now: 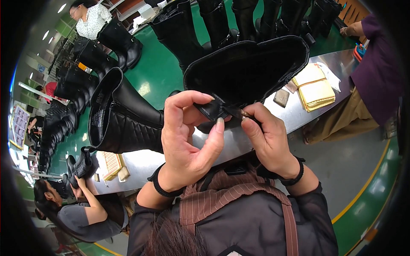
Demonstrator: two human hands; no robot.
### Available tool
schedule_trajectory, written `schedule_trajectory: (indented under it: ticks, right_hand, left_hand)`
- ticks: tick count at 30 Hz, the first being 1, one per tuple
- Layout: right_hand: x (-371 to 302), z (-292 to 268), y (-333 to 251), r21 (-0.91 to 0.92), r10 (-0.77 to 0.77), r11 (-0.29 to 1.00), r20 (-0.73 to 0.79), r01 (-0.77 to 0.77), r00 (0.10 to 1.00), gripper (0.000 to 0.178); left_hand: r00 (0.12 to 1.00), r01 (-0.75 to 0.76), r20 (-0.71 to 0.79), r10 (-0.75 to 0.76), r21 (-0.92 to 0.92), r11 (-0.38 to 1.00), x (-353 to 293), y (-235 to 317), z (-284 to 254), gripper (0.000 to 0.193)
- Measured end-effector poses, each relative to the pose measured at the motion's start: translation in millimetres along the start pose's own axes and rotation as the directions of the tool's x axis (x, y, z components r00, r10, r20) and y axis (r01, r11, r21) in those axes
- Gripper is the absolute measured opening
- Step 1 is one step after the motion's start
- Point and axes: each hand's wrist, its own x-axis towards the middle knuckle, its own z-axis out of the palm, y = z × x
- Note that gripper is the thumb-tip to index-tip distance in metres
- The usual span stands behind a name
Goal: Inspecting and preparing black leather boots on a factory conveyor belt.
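Observation:
A tall black boot [247,68] is before me, its wide top opening tilted toward me. My left hand [185,138] pinches a short black strap [210,111] at the boot's near edge, between thumb and fingers. From the other side, my right hand [271,138] is closed, thumb against forefinger, on a narrow dark strip [232,112] with a small metallic glint. Its tip meets the strap; whether it is a strap end or a small tool I cannot make out. Left of my hands, another black boot [132,119] with a quilted shaft leans over the metal table edge.
Several black boots [213,21] stand on the green worktop [147,55]. Yellow paper bundles [314,91] and a worn block [281,97] lie at right; another bundle [109,164] lies at left. Co-workers stand or sit at left [92,217], right [376,64] and far left [94,21].

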Motion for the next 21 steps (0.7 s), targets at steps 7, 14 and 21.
schedule_trajectory:
  ticks: [7,14,21]
  right_hand:
    - [-13,-78,6,-0.293,-0.379,0.922,-0.536,0.254,0.755,0.025]
    - [53,-212,162,-0.763,0.149,0.247,-0.579,-0.597,0.801,0.041]
    - [25,-150,102,-0.117,0.054,0.982,-0.572,-0.147,0.818,0.038]
  left_hand:
    - [1.000,-0.015,-0.018,0.017,0.081,0.997,9,-5,-5,0.041]
    - [0.962,-0.231,-0.066,0.266,0.332,0.915,35,-9,-5,0.036]
    - [0.990,-0.061,-0.125,0.069,0.068,0.996,30,-6,2,0.044]
